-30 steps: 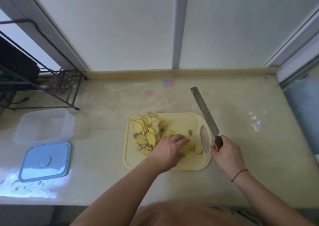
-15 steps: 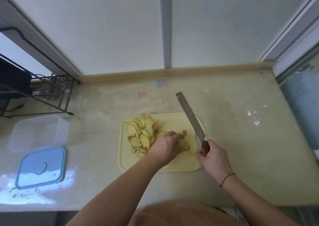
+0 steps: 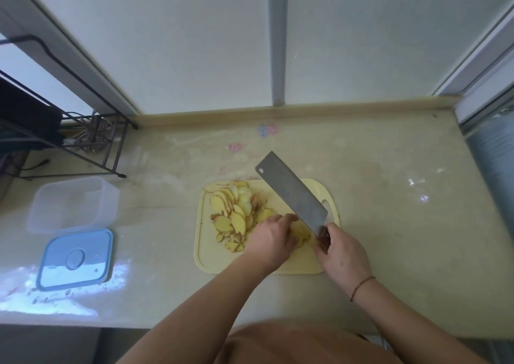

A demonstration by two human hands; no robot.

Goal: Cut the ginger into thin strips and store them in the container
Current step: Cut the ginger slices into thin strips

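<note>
A pile of thin ginger slices (image 3: 236, 210) lies on the left half of a pale yellow cutting board (image 3: 205, 258). My left hand (image 3: 271, 239) bears down with curled fingers on a small stack of ginger (image 3: 301, 233) near the board's middle. My right hand (image 3: 343, 255) grips the handle of a cleaver (image 3: 292, 192). Its wide blade tilts over the board, right beside my left fingers. Far to the left stands the clear plastic container (image 3: 73, 203), with nothing visible inside it. Its blue lid (image 3: 76, 259) lies flat in front of it.
A black wire rack (image 3: 83, 141) stands at the back left of the beige counter (image 3: 389, 210). Small ginger peel scraps (image 3: 47, 297) lie near the counter's front left edge. A low ledge and window panels close off the back.
The cleaver has swung left and tilted, so its broad side now shows above the board next to my left fingers. My left hand has stayed on the ginger stack.
</note>
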